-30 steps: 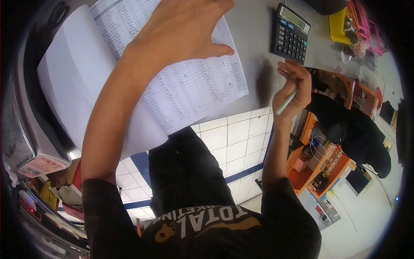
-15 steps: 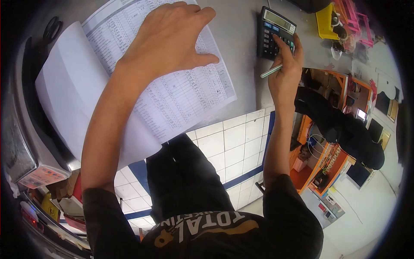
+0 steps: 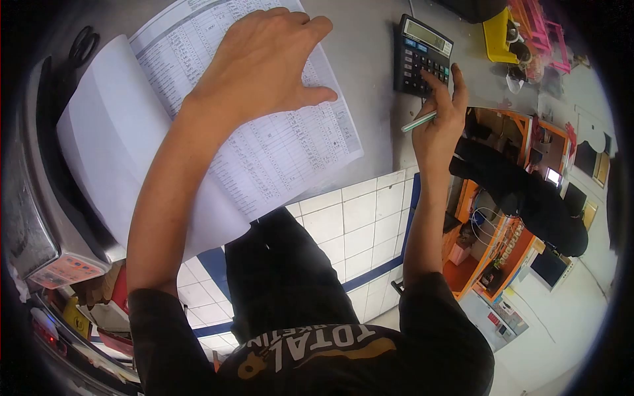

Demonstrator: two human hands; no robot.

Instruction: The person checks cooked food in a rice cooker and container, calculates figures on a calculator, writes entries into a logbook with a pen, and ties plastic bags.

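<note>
My left hand (image 3: 264, 59) lies on a printed sheet (image 3: 284, 155) full of rows and handwritten figures, thumb held out to the side and fingers toward the top. To the left, a white page (image 3: 115, 125) is folded back from the stack. My right hand (image 3: 439, 119) grips a pale green-and-white pen (image 3: 419, 122) in the palm. Its index finger is over the lower keys of a black calculator (image 3: 409, 66), and another finger stretches along the right edge. The calculator's display faces the top of the view.
On the grey counter (image 3: 363, 39), black-handled scissors (image 3: 84, 46) lie at the upper left near a metal scale-like machine (image 3: 39, 218). A yellow tray (image 3: 498, 36) and a pink rack (image 3: 531, 26) are at the upper right. Beyond stand orange shelves (image 3: 469, 264) and a person in black (image 3: 528, 198).
My right index finger has shifted from the calculator's upper keys down to lower ones, pen still in hand. My left hand has stayed nearly still on the sheet.
</note>
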